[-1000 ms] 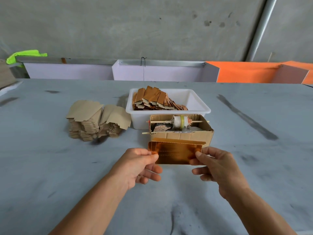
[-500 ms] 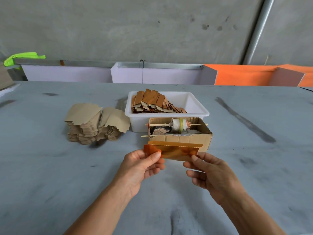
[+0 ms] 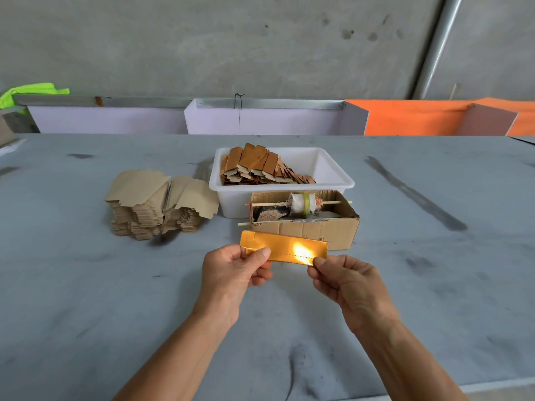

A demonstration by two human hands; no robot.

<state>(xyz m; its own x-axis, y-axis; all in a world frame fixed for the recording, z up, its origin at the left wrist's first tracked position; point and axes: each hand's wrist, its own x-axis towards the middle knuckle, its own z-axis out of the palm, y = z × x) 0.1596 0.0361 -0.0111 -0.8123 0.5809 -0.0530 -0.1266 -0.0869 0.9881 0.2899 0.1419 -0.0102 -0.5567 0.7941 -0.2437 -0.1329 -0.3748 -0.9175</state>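
Shiny gold rectangular card strip (image 3: 283, 248) is held up above the grey desk (image 3: 86, 285), just in front of the open brown cardboard box (image 3: 318, 230), tilted slightly with its right end lower. Left hand (image 3: 231, 273) grip is clamped on the strip's left end: thumb on the front, fingers behind and partly hidden by the card. Right hand (image 3: 350, 282) grip is pinched on the lower right corner, and whatever is behind the strip is not visible. A bright glare spot washes out the right part of the strip, so the dashed line along it is only partly readable. The strip covers part of the box's front wall. Both forearms are cut off at the bottom edge.

Inside the box, a white roll (image 3: 301, 202) sits on a thin wooden stick (image 3: 333, 202) laid across the walls. Dark and brownish stuff under it is hard to make out. White plastic tub (image 3: 231, 198) sits right behind the box, which hides part of its near wall. Folded orange-brown card pieces (image 3: 254, 166) are piled in its left half. Stack of flat tan card blanks (image 3: 156, 209) sits left of the tub, near it. Far back are an orange panel (image 3: 405, 117) and a neon green cloth (image 3: 31, 92), cut off at the left edge.
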